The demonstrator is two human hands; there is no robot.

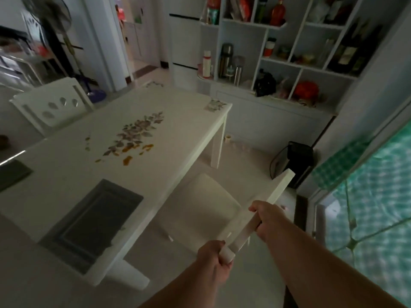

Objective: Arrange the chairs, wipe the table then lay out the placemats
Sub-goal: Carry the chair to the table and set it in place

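Note:
A white chair (206,203) stands at the table's right side, its cream seat partly under the tabletop. My left hand (214,261) grips the near end of its top rail. My right hand (264,218) grips the same rail further along. The white table (66,174) has a floral pattern in the middle and orange stains (127,161) beside it. A dark grey placemat (93,225) lies on the near end; another (12,174) shows at the left edge. A second white chair (53,105) stands at the far left side.
A white shelf unit (278,63) with bottles and flasks fills the back wall. A black box with a cable (298,161) sits on the floor beside the chair. A green checked curtain (378,196) hangs on the right. A standing fan (55,30) is at the back left.

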